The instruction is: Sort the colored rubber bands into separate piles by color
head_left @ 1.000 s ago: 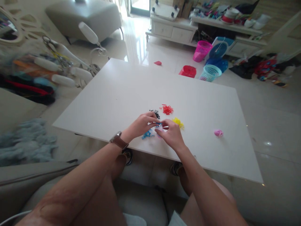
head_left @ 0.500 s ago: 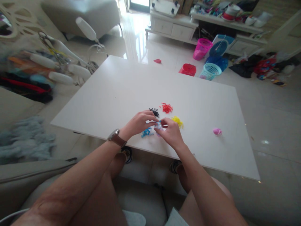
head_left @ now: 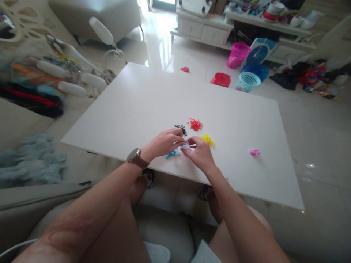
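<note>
My left hand (head_left: 166, 141), with a brown watch on its wrist, and my right hand (head_left: 199, 153) meet over the near part of the white table (head_left: 142, 106). Both pinch a small pale item (head_left: 188, 146) between their fingertips; it is too small to name. Small heaps of tiny bands lie around them: blue (head_left: 171, 154) under my left hand, black (head_left: 181, 128) and red (head_left: 195, 124) just beyond, yellow (head_left: 208, 140) to the right.
A small pink object (head_left: 255, 152) lies on the table to the right. On the floor beyond stand a red tub (head_left: 219, 79), a pink basket (head_left: 237, 54) and a teal basket (head_left: 246, 82). A rack with clothes (head_left: 41, 84) stands at the left.
Both hands stay pinched together at the same spot, with only slight finger movement. The view has shifted a little.
</note>
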`<state>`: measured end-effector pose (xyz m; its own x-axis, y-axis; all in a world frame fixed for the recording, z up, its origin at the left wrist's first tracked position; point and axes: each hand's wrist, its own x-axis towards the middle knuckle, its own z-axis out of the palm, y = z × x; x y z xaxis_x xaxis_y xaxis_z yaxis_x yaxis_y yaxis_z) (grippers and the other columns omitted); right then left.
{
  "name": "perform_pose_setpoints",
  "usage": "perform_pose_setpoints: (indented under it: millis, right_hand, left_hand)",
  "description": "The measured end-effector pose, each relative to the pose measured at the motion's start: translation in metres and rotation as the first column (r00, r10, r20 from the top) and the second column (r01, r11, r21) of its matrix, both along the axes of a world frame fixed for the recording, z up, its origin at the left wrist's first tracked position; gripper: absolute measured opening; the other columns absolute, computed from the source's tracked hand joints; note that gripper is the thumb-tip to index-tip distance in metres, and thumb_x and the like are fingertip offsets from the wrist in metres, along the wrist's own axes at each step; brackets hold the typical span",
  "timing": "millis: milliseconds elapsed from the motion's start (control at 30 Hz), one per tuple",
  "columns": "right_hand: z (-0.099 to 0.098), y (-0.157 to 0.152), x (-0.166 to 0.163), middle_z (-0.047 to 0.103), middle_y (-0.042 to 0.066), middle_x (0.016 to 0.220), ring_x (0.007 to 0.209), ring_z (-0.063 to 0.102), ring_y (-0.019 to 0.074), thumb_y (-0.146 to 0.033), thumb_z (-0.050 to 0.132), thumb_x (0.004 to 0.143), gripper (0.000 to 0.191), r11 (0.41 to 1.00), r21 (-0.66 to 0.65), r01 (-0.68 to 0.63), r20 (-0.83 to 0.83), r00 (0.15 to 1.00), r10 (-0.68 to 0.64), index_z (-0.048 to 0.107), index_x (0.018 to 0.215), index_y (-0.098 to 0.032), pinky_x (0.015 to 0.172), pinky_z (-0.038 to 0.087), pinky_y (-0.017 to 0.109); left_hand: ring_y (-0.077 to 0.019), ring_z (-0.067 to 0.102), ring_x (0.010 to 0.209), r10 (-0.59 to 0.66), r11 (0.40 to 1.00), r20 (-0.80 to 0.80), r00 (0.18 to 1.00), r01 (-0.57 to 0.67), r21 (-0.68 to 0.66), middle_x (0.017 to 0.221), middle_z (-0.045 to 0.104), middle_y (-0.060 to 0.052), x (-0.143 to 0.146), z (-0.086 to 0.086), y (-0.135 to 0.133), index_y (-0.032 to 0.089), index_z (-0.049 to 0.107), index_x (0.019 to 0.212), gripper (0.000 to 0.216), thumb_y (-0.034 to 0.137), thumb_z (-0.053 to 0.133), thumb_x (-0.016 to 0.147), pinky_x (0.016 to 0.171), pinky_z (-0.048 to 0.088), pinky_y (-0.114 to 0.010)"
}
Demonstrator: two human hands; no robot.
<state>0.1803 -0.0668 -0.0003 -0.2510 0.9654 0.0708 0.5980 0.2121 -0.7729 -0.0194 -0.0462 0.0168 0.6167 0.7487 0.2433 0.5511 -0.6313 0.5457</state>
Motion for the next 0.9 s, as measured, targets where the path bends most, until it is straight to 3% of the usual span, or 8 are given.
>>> perform_pose_setpoints:
  millis: [233, 500, 667, 800, 900]
  right_hand:
    - [0.003, -0.002, 0.000, 0.069, 0.003, 0.091, 0.085, 0.067, 0.0207, -0.028, 0.075, 0.078, 0.016, 0.999, 0.003, -0.041, 0.012, 0.999, 0.041, 0.065, 0.090, -0.022, 0.077, 0.058, 0.034]
    - [0.001, -0.002, -0.001, 0.070, 0.003, 0.091, 0.086, 0.067, 0.0208, -0.028, 0.076, 0.078, 0.017, 0.999, -0.018, -0.041, -0.005, 0.999, 0.041, 0.066, 0.090, -0.022, 0.080, 0.058, 0.036]
    - [0.003, -0.003, -0.001, 0.071, 0.003, 0.090, 0.085, 0.068, 0.0205, -0.029, 0.076, 0.077, 0.018, 0.999, -0.022, -0.049, -0.035, 0.998, 0.048, 0.067, 0.090, -0.021, 0.082, 0.060, 0.037]
    - [0.008, 0.000, 0.000, 0.073, 0.003, 0.091, 0.085, 0.071, 0.0200, -0.031, 0.078, 0.076, 0.020, 0.998, -0.045, 0.046, -0.175, 0.983, -0.054, 0.067, 0.090, -0.021, 0.082, 0.063, 0.037]
    - [0.010, 0.003, 0.003, 0.074, 0.003, 0.093, 0.086, 0.072, 0.0198, -0.034, 0.079, 0.073, 0.024, 0.988, -0.067, 0.141, -0.277, 0.948, -0.154, 0.067, 0.090, -0.021, 0.082, 0.064, 0.038]
  left_hand:
    - [-0.0155, 0.058, 0.079, 0.030, 0.997, 0.045, 0.999, -0.027, -0.074, 0.089, 0.063, -0.006, -0.003, 0.001, 0.001, 0.022, 0.081, 0.099, 0.021, 0.032, 0.063, 0.096, 0.071, 0.044, -0.027]
    - [-0.0157, 0.059, 0.080, 0.008, 0.998, -0.010, 1.000, -0.008, -0.069, 0.092, 0.064, -0.006, -0.003, 0.004, 0.000, 0.019, 0.078, 0.093, 0.026, 0.028, 0.055, 0.099, 0.074, 0.044, -0.027]
    - [-0.0145, 0.058, 0.079, 0.015, 0.995, 0.090, 0.996, -0.006, -0.102, 0.090, 0.063, -0.005, -0.002, 0.008, -0.001, 0.017, 0.075, 0.089, 0.026, 0.028, 0.054, 0.099, 0.072, 0.043, -0.027]
    - [-0.0136, 0.056, 0.073, 0.193, 0.977, 0.210, 0.958, -0.169, -0.128, 0.083, 0.062, -0.004, -0.007, 0.006, 0.005, 0.016, 0.070, 0.084, 0.027, 0.028, 0.051, 0.099, 0.071, 0.044, -0.027]
    - [-0.0141, 0.057, 0.071, 0.317, 0.934, 0.126, 0.940, -0.287, -0.211, 0.082, 0.065, -0.004, -0.017, -0.011, 0.013, 0.016, 0.070, 0.084, 0.020, 0.024, 0.055, 0.093, 0.070, 0.045, -0.027]
